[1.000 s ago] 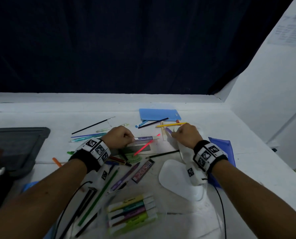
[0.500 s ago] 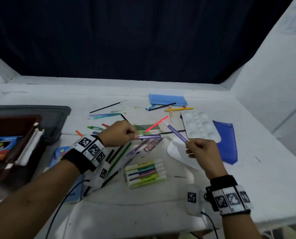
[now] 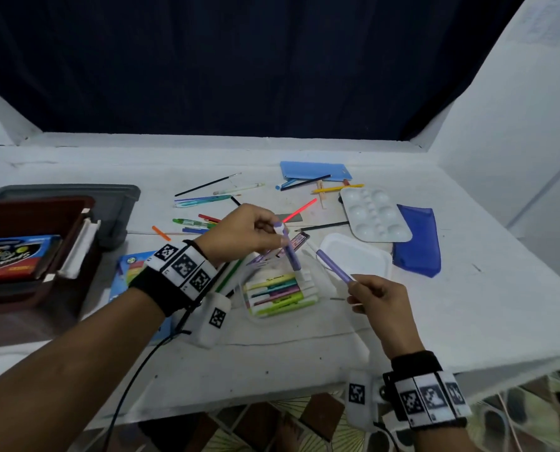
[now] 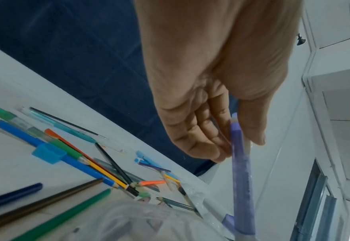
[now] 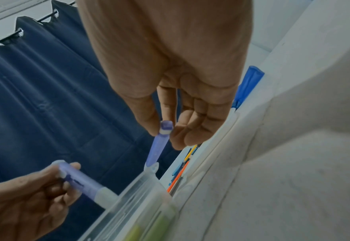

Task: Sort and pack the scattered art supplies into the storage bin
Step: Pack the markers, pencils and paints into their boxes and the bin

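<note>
I am counting two purple markers (image 3: 291, 252) (image 3: 334, 266) being held, five markers in the clear case (image 3: 280, 293), one paint palette (image 3: 374, 214), two blue pouches (image 3: 314, 171) (image 3: 419, 244).

Head cam looks down over the clear marker case (image 3: 280, 293) from above; both wrist cams sit close along the fingers, sharing that case (image 5: 133, 200).

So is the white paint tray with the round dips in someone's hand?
No, the paint tray lies on the table, while the left hand and right hand each hold a purple marker.
</note>
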